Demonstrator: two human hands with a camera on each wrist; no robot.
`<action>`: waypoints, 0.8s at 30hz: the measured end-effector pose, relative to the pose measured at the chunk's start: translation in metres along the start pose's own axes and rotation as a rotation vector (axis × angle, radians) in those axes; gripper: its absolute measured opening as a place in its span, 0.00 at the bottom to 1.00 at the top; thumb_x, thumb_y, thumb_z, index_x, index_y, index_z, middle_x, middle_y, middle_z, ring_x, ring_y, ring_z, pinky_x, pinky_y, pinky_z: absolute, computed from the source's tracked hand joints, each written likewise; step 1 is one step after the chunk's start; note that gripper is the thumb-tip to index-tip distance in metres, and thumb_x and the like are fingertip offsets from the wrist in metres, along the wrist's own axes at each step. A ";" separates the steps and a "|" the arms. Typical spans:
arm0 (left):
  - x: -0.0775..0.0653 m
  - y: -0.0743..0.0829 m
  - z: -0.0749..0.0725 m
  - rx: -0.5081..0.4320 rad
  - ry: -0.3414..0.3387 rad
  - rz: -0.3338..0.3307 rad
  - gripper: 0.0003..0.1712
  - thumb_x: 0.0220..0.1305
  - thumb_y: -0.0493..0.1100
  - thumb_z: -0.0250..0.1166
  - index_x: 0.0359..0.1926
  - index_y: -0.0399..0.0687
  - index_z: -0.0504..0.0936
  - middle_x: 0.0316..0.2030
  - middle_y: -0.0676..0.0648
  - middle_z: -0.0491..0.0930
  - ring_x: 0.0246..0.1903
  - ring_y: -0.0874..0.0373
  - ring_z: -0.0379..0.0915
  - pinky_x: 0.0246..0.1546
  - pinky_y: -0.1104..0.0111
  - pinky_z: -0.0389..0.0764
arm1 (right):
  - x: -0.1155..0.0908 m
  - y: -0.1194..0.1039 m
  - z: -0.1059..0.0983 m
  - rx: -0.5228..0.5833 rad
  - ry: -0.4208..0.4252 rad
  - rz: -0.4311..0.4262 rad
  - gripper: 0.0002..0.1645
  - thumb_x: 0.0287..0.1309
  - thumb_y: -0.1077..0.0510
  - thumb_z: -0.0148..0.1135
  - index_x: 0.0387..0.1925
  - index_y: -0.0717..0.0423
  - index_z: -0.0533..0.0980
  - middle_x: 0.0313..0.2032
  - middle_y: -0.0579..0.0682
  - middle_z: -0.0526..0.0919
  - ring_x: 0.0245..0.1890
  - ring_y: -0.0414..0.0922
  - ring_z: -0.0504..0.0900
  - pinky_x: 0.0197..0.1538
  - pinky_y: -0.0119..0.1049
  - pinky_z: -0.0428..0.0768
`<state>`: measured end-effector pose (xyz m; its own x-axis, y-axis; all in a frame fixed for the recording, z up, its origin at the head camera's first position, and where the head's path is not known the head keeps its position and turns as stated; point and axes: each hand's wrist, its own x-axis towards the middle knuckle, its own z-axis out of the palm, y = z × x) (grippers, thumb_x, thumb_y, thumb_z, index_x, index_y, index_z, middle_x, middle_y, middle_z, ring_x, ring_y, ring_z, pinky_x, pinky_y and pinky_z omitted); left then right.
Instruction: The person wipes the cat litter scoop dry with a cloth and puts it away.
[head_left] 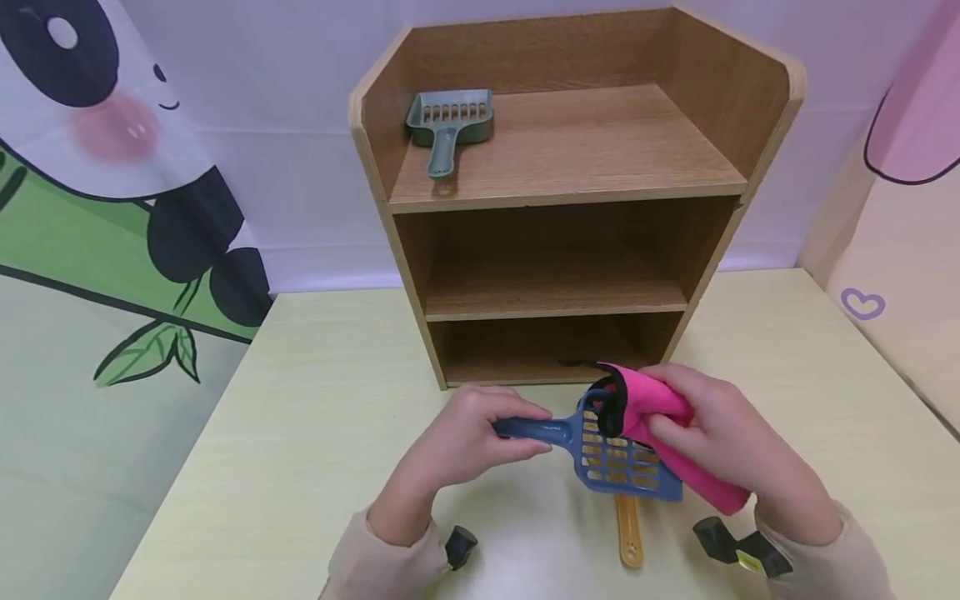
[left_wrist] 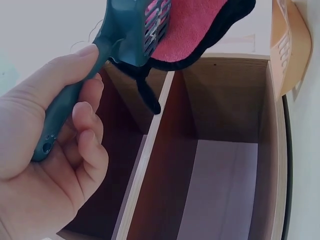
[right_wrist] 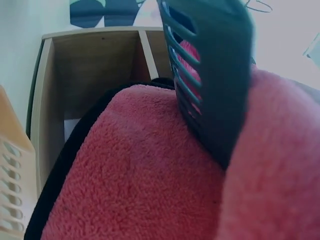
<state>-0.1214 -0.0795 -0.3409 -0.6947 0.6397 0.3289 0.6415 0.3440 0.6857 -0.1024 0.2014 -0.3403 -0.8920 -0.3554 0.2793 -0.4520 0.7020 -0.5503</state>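
Note:
A blue slotted litter scoop [head_left: 667,486] is held level above the table, its head toward the right. My left hand [head_left: 472,433] grips it by the handle; in the left wrist view the fingers curl around that handle [left_wrist: 62,112]. A pink plush cloth [head_left: 652,408] with black edging is in my right hand [head_left: 723,429], pinched between thumb and fingers. The cloth lies against the scoop's head on both sides, as the right wrist view shows, where the cloth [right_wrist: 130,165] hides most of my right hand. Below the blue scoop, an orange scoop [head_left: 630,533] lies on the table, its head partly hidden.
A wooden shelf unit [head_left: 570,202] stands at the back of the pale table [head_left: 300,467]. On its top level, at the left, sits a grey-green litter scoop [head_left: 444,137]. Printed cloth walls [head_left: 300,167] enclose the table behind and at the sides.

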 end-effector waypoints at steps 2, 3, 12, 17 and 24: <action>0.001 0.002 0.002 -0.009 -0.025 0.000 0.14 0.49 0.40 0.74 0.39 0.42 0.87 0.33 0.49 0.85 0.26 0.68 0.70 0.25 0.79 0.74 | 0.000 -0.002 0.003 0.026 -0.032 -0.013 0.23 0.49 0.63 0.67 0.49 0.48 0.75 0.36 0.41 0.81 0.33 0.36 0.77 0.32 0.29 0.78; 0.001 0.003 0.003 -0.009 -0.037 0.000 0.14 0.49 0.40 0.74 0.39 0.42 0.87 0.33 0.48 0.85 0.26 0.68 0.70 0.25 0.79 0.74 | 0.001 -0.003 0.006 0.029 -0.047 -0.018 0.23 0.49 0.62 0.67 0.49 0.47 0.75 0.36 0.40 0.81 0.32 0.35 0.77 0.32 0.29 0.78; 0.002 0.004 0.007 0.067 -0.061 0.027 0.14 0.50 0.42 0.74 0.39 0.42 0.87 0.32 0.49 0.85 0.27 0.68 0.73 0.27 0.82 0.74 | 0.003 -0.006 0.017 -0.048 -0.054 -0.049 0.24 0.48 0.59 0.70 0.49 0.46 0.76 0.37 0.40 0.81 0.34 0.35 0.76 0.35 0.30 0.78; 0.001 0.002 0.004 0.109 -0.030 0.006 0.14 0.50 0.43 0.73 0.40 0.43 0.87 0.32 0.50 0.85 0.25 0.69 0.70 0.26 0.81 0.72 | 0.005 -0.004 0.016 -0.081 -0.016 -0.025 0.23 0.47 0.61 0.69 0.48 0.49 0.75 0.36 0.42 0.81 0.33 0.37 0.76 0.34 0.32 0.77; -0.001 -0.001 -0.003 0.160 0.050 0.008 0.15 0.51 0.43 0.73 0.40 0.43 0.86 0.32 0.50 0.85 0.25 0.67 0.71 0.25 0.80 0.72 | 0.006 0.007 0.009 -0.030 0.041 0.030 0.23 0.50 0.64 0.66 0.50 0.53 0.74 0.36 0.48 0.80 0.33 0.43 0.77 0.31 0.34 0.77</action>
<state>-0.1225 -0.0826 -0.3394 -0.7021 0.6091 0.3687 0.6879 0.4464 0.5723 -0.1112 0.1983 -0.3492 -0.9043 -0.3086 0.2949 -0.4239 0.7304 -0.5356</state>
